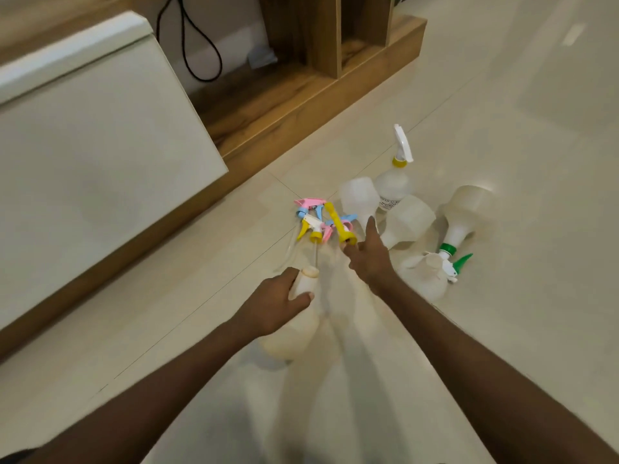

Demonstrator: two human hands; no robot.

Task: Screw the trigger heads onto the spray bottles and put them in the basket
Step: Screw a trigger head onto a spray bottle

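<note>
The left hand is gripping the neck of a capless translucent white plastic bottle, while the open right hand is touching a yellow plastic trigger head just beyond it.

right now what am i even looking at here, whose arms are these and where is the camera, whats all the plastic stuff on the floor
There is no machine here. A person wears a camera on the head, so you look down along their own two arms at a tiled floor.

The left hand grips the neck of an open, capless bottle. The right hand reaches out, fingers spread, toward a yellow trigger head in a small pile of loose trigger heads; whether it touches it is unclear.

To the right lie several pale bottles, some on their sides. One upright bottle already has a white trigger head, and a lying bottle has a green one. No basket shows in this view.
</note>
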